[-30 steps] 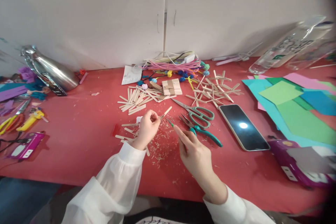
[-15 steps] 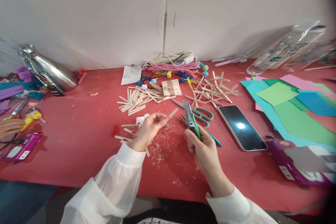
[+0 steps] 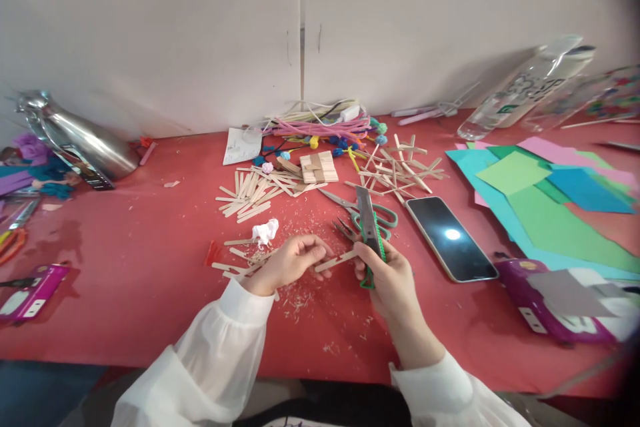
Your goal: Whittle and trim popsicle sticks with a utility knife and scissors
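Note:
A wooden craft stick with a small notch along its edge spans the gap between my two hands. My left hand has its fingers curled at the stick's left end, with the thumb just above it. My right hand is wrapped round a green and black utility knife, its blade end pointing up and away. The stick's right end meets the right thumb and fingers. Just beyond the knife lie grey-green scissors and pliers. Several sticks and a crumpled white tissue lie by my left hand.
Wood shavings litter the red table. Behind are loose sticks, a bundled stack and pink pipe cleaners. A phone, coloured paper and a purple glue-gun-like device sit right; a steel jug leans left.
The stick has come down and swung rightward, so its right end now reaches my right hand. My left hand has lowered slightly. The other person's hand at far left has left the view.

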Tool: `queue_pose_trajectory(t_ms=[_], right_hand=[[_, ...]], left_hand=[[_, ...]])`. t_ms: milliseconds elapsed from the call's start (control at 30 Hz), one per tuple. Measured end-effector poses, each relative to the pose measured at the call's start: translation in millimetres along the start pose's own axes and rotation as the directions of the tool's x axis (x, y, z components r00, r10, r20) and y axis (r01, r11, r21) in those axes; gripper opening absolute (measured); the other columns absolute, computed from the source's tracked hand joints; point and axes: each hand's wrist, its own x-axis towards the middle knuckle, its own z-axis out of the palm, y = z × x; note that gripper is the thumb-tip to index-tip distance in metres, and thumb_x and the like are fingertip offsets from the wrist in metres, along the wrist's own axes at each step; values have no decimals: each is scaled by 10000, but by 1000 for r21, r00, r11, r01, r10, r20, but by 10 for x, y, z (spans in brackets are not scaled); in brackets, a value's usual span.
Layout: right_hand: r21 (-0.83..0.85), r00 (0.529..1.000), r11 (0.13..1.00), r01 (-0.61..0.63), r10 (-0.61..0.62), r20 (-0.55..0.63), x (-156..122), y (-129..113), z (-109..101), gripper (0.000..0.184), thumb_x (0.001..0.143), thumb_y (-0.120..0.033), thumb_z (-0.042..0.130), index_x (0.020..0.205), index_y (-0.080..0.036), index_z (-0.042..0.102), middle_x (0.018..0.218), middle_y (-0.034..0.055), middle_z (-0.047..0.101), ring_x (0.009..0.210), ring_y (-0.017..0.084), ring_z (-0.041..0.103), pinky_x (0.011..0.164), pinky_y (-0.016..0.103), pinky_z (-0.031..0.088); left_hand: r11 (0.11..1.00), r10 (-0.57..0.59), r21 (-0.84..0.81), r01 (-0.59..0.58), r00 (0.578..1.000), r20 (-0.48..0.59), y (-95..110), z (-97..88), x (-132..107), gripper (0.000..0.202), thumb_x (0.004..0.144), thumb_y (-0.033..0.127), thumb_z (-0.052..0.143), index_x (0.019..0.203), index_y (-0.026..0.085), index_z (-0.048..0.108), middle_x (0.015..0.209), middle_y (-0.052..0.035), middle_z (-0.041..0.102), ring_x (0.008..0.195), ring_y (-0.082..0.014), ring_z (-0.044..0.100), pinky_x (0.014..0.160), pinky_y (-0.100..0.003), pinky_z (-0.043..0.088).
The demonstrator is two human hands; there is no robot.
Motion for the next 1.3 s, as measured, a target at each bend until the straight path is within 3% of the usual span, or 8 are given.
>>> queue_pose_trajectory(t_ms=[133,400,500,600,833,1000,1167,1300], right_hand=[[27,1000,1000,0,0,0,4,4,-19,249,632,-304,711,794,-175,574,435,-87,485,364,44,402,363,165,309],[28,999,999,-22,21,44,-18,2,12,248,638,-298,708,801,-163,579,415,-85,475,353,45,393,355,164,298],[27,998,999,-34,33,56,-28,4,19,260,640,-305,706,813,-162,576,413,-88,467,353,46,388,352,163,293],[27,998,999,-32,30,59,-31,0,28,272,637,-318,707,813,-166,566,419,-89,461,362,47,384,351,163,292],[-6,999,1000,12,-11,51,-33,1,33,278,636,-338,714,791,-176,551,432,-89,459,375,52,381,355,172,300],[-50,998,997,62,-60,30,-39,50,15,267,658,-339,705,806,-178,552,445,-94,455,373,54,382,363,183,316],[-100,995,990,96,-93,33,-43,64,9,260,671,-340,695,822,-180,557,455,-95,450,382,58,390,373,191,336],[-141,993,983,115,-110,41,-40,78,-2,262,686,-343,683,854,-178,568,498,-81,483,395,62,408,383,200,351]], left_hand=[[997,57,-39,-63,988,-142,-75,-39,45,186,814,328,509,851,150,552,754,-23,598,694,-127,584,634,-249,465],[992,81,119,-51,962,-262,-26,-68,23,167,841,302,455,882,159,531,501,70,393,454,-74,390,489,-199,356],[958,207,248,-145,947,-245,-28,-56,6,278,784,291,559,1028,171,505,798,-19,581,725,-125,550,672,-239,437],[901,310,362,-241,939,-147,-28,-49,-12,306,795,328,555,1063,185,523,1105,-79,563,1018,-184,524,859,-282,408],[893,65,440,-99,994,93,78,-50,-65,467,880,471,342,646,141,575,632,-11,562,602,-124,515,628,-232,395],[957,5,282,-63,980,200,120,-50,-65,507,903,443,279,604,140,555,600,-15,550,608,-117,514,664,-225,378],[965,-75,260,29,983,166,77,-51,-52,393,868,412,383,619,146,529,565,23,443,569,-100,437,611,-225,346],[967,-11,253,-7,998,70,59,-35,-37,232,817,352,484,709,153,537,622,37,442,597,-93,413,618,-219,339]])
